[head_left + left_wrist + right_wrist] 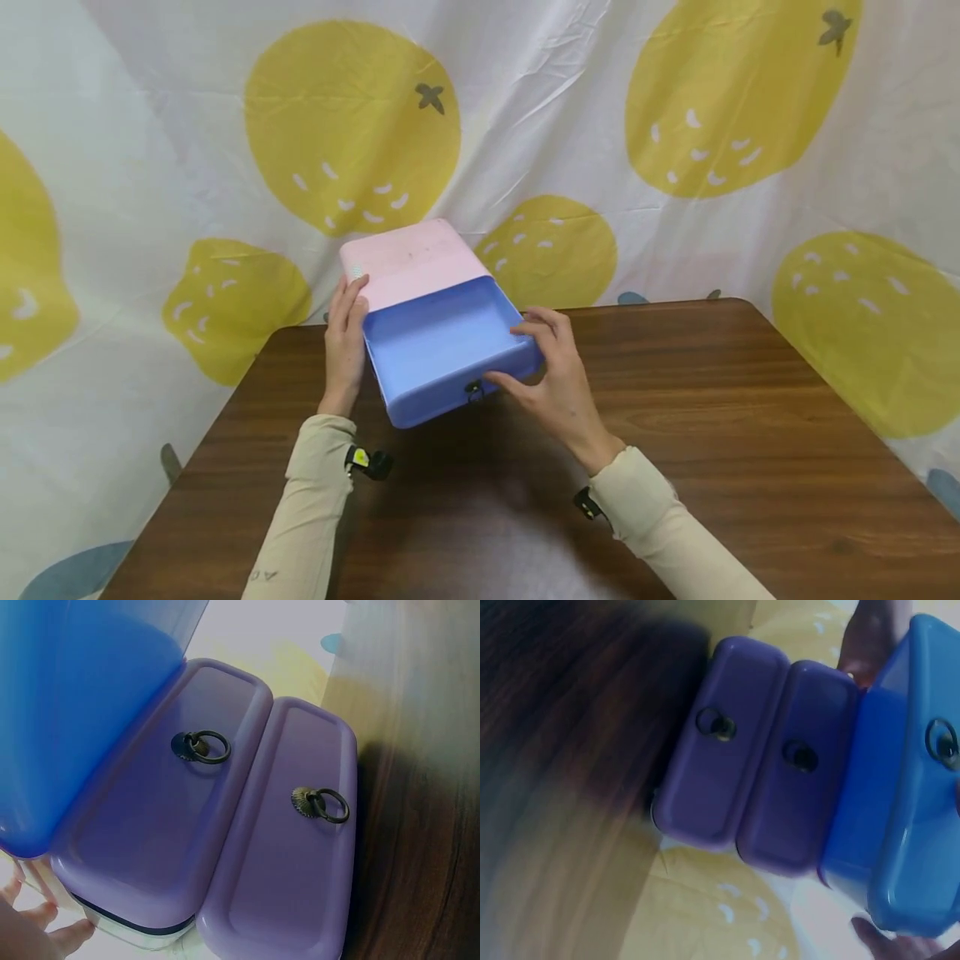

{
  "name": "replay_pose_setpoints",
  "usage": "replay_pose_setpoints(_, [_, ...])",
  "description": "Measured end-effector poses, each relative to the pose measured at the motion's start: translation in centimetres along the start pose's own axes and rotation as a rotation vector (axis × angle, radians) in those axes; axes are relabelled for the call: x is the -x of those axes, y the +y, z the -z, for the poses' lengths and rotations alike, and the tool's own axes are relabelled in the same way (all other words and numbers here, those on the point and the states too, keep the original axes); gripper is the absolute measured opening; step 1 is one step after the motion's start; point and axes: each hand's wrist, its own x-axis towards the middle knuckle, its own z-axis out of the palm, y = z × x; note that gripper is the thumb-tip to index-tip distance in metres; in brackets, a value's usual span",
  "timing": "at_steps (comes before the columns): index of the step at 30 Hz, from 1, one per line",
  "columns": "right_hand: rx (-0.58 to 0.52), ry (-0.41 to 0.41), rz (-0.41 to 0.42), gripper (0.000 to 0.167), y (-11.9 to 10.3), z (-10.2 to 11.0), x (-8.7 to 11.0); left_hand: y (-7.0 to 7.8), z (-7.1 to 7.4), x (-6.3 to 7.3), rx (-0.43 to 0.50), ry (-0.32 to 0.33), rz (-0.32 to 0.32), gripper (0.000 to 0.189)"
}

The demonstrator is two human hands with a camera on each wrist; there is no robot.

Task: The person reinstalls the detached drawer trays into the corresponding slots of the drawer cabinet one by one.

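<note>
A small chest of drawers with a pink top stands tilted towards me on the table. Its top drawer is pulled well out, and the blue inside shows nothing in it. Two lower drawers are closed in the left wrist view, each with a ring pull. My left hand presses its straight fingers to the chest's left side, fingertips at the pink top edge. With my right hand I grip the drawer's front right corner, thumb on the front beside its ring pull, fingers over the rim.
The brown wooden table reaches out on both sides of the chest. Close behind its far edge hangs a white curtain printed with yellow fruit. Both sleeves carry dark wrist cameras.
</note>
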Motion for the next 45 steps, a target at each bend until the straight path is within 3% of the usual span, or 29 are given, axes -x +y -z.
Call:
replay_pose_setpoints(6, [-0.092, -0.028, -0.2, 0.09, -0.1, -1.4, -0.1, -0.1, 0.6, 0.1, 0.001, 0.017, -0.009, 0.045])
replay_pose_setpoints(9, [-0.138, -0.067, -0.296, 0.093, -0.1, -1.9, -0.3, -0.2, 0.9, 0.1, -0.003, 0.024, -0.011, 0.045])
replay_pose_setpoints(12, [-0.158, -0.092, -0.34, 0.092, 0.0, -2.2, -0.5, -0.2, 1.0, 0.1, -0.004, 0.019, -0.014, 0.045])
replay_pose_setpoints(28, [-0.241, -0.127, -0.34, 0.076, 0.4, -3.3, -1.9, -0.3, 1.2, 0.0, -0.007, 0.028, -0.024, 0.045])
replay_pose_setpoints(35, [-0.238, -0.117, -0.358, 0.075, 1.0, -3.6, -2.6, -4.0, 1.0, -1.6, -0.008, 0.044, -0.033, 0.044])
replay_pose_setpoints(45, [-0.191, -0.123, -0.392, 0.078, 1.6, -4.3, -3.7, -4.2, 0.9, -1.7, -0.011, 0.036, -0.046, 0.044])
